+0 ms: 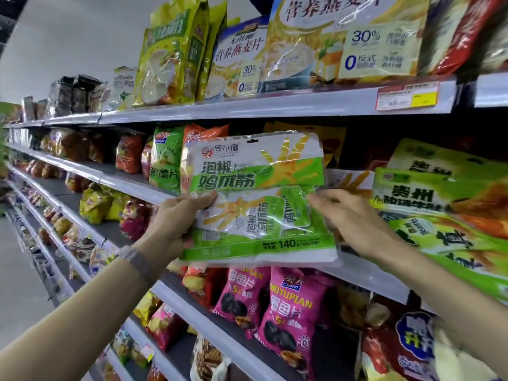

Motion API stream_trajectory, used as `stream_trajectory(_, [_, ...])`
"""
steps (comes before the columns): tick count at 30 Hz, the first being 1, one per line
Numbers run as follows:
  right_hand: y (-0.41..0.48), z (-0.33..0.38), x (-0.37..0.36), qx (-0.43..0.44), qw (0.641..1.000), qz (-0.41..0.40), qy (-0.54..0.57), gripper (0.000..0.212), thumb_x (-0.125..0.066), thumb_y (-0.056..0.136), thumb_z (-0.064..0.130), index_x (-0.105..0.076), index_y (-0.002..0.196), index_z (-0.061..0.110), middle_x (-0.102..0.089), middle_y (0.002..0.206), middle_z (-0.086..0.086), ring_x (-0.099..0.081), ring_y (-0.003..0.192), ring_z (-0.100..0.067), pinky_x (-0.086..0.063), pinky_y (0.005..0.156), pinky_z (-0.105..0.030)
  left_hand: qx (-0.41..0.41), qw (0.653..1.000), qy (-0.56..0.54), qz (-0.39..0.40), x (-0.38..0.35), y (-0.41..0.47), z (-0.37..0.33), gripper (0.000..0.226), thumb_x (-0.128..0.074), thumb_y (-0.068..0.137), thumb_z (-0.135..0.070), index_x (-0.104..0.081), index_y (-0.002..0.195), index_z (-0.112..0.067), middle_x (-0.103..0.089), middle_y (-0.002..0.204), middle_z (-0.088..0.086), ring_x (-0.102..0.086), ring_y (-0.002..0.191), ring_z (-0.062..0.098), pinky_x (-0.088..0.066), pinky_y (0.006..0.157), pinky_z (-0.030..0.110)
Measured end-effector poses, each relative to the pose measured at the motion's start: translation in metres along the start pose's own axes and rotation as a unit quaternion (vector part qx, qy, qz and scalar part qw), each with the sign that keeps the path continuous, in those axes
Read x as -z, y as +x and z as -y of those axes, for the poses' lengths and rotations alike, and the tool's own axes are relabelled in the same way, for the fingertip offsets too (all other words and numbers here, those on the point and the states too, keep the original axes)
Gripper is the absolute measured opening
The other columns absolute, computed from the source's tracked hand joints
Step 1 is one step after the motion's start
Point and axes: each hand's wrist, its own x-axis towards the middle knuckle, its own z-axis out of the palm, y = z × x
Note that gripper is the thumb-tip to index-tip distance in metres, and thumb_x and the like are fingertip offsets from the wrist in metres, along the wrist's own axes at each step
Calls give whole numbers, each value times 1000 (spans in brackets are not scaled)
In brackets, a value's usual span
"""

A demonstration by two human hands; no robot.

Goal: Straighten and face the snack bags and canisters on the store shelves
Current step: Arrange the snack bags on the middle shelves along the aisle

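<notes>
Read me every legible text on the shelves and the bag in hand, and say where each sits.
"泡椒鸡爪筋", "140": green bag gripped by the left hand.
"营养燕麦片", "30%", "0": oat bags, top shelf.
"墨鱼片", "5%": pink bags, lower shelf.
"贵州": lime pack at right.
Price tag on the top rail: too blurred to read.

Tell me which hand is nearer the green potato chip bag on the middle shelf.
Left. The left hand grips the left edge of the green-and-white packet, just below the green potato chip bag. The right hand is by the packet's right side, farther off.
</notes>
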Motion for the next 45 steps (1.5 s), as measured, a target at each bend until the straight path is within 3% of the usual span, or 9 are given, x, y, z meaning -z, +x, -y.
stream_trajectory(8, [-45, -50, 84, -54, 976, -188, 93, 74, -88, 79, 24, -51, 144, 28, -53, 131, 14, -52, 114, -2, -40, 97, -29, -11, 977, 48, 206, -108, -17, -7, 14, -80, 91, -14, -66, 92, -16, -57, 48, -14, -54, 58, 7, -40, 59, 23])
stream_trajectory(13, [-78, -87, 137, -110, 945, -297, 85, 64, -96, 67, 24, -62, 121, 35, -72, 119, -3, -69, 113, -18, -55, 96, -35, -73, 920, 130, 362, -171, -39, 9, 77, -87, 78, 4, -50, 141, -21, -66, 127, -1, -66, 123, 23, -59, 84, 23])
stream_trajectory(16, [-94, -90, 162, -124, 935, -331, 13, 69, -94, 74, 28, -58, 133, 32, -63, 131, -2, -63, 108, -12, -50, 97, -35, -105, 883, 162, 428, -202, -47, 18, 70, -73, 92, 9, -41, 143, -28, -72, 107, -10, -71, 93, 0, -55, 72, 11])
stream_trajectory(19, [-106, -89, 183, -137, 922, -351, -89, 63, -88, 82, 30, -54, 135, 22, -57, 129, 1, -55, 113, -16, -42, 93, -32, -122, 882, 191, 413, -224, -48, 26, 66, -67, 95, 12, -42, 145, -24, -68, 60, -17, -63, 54, -6, -45, 52, 9])
stream_trajectory(26, [-126, -86, 189, -171, 894, -330, -248, 66, -81, 86, 48, -48, 135, 17, -53, 98, 6, -54, 95, -23, -41, 77, -36, -195, 870, 290, 347, -248, -46, 32, 90, -89, 83, -9, -43, 160, -22, -75, 82, 9, -61, 61, 9, -47, 55, 22])
stream_trajectory(32, [-138, -87, 187, -212, 886, -264, -316, 80, -71, 90, 59, -43, 148, 11, -65, 128, -18, -61, 115, -41, -50, 87, -42, -250, 833, 392, 299, -237, -57, 38, 46, -89, 82, -21, -44, 74, -19, -45, 68, -3, -40, 61, 19, -37, 64, 33])
stream_trajectory(37, [-153, -81, 183, -236, 876, -193, -374, 92, -62, 96, 58, -19, 160, 6, -67, 109, -19, -68, 94, -36, -49, 73, -37, -303, 812, 423, 264, -226, -90, 32, 29, -77, 94, -20, -70, 119, -32, -76, 104, 12, -69, 92, 31, -55, 79, 40])
stream_trajectory(41, [-169, -80, 180, -204, 873, -157, -415, 87, -52, 101, 55, -17, 161, 3, -54, 146, -17, -60, 123, -40, -52, 94, -43, -312, 807, 439, 243, -221, -110, 39, 28, -64, 98, -13, -67, 126, -15, -65, 85, 4, -61, 84, 36, -39, 65, 39])
stream_trajectory(45, [-189, -69, 176, -184, 876, -106, -432, 79, -45, 101, 63, -24, 164, 20, -9, 174, -6, -27, 153, -32, -34, 117, -42, -282, 795, 486, 230, -215, -133, 42, 42, -63, 102, -18, -61, 143, -6, -58, 150, 12, -52, 138, 35, -40, 106, 35])
